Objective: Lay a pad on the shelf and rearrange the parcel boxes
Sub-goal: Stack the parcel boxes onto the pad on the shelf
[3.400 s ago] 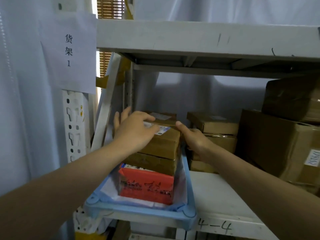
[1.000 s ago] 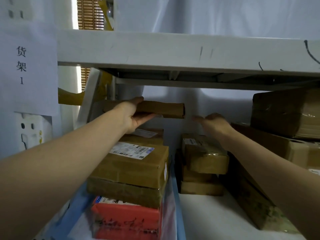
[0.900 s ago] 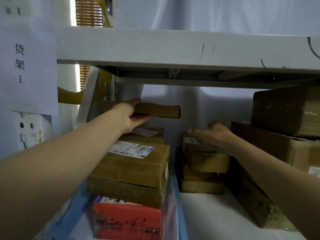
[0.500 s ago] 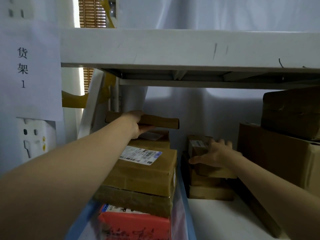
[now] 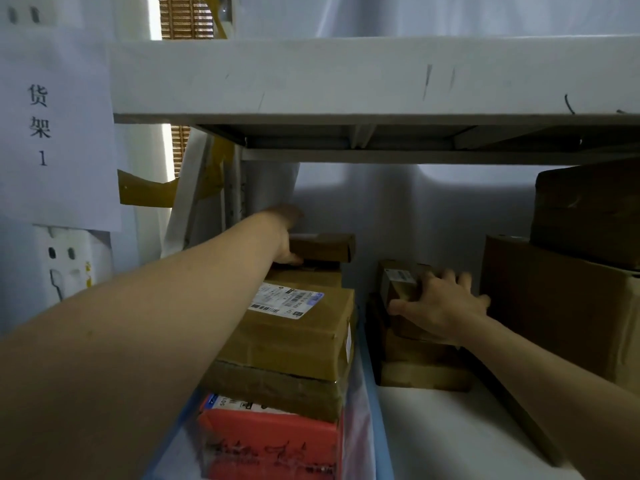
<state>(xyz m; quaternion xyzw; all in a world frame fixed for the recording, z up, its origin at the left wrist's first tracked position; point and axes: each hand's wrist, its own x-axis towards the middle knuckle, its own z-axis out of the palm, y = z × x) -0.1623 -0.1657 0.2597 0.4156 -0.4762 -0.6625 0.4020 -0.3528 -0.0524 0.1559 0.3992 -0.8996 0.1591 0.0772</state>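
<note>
My left hand (image 5: 285,237) grips a flat brown parcel box (image 5: 323,247) at the back left of the shelf, just above another brown box. In front of it a labelled brown box (image 5: 294,327) tops a stack over a red box (image 5: 266,441), all sitting on a blue pad (image 5: 372,393) with a raised rim. My right hand (image 5: 441,304) lies spread over a small brown box (image 5: 398,282), the top one of a short pile on the white shelf (image 5: 443,431). Whether it grips the box I cannot tell.
Large cardboard boxes (image 5: 568,306) are stacked at the right of the shelf. The upper shelf beam (image 5: 346,77) hangs low overhead. A paper sign (image 5: 52,126) hangs on the left post. White sheeting covers the back.
My left hand has lowered the flat box from mid-air down onto the back of the left stack. My right hand has dropped onto the small box at the middle.
</note>
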